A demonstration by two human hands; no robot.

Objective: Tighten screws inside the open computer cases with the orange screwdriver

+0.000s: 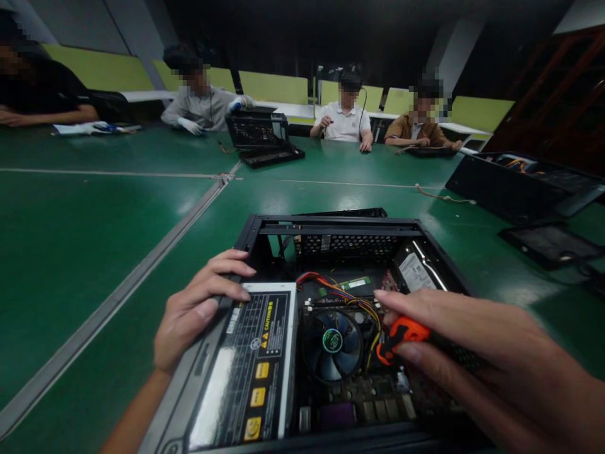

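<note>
An open black computer case [340, 224] lies in front of me on the green table. My left hand [198, 302] grips its left edge, with fingertips touching the labelled power supply [265, 359]. In my right hand [482, 353] is a screwdriver with an orange and black handle [406, 337], held between thumb and fingers over the case's right half. Its shaft and tip cannot be made out. Below lie a round CPU fan [332, 341], a bundle of coloured cables [368, 302] and a green memory module [354, 284]. A hard drive [416, 271] stands at the far right inside.
Another opened case [520, 180] is at the right, with a dark panel [551, 243] nearby. A loose cable [444, 197] lies beyond my case. Several people sit across the table [94, 221], one beside an upright case [258, 129]. A grey strip [142, 271] crosses the tabletop.
</note>
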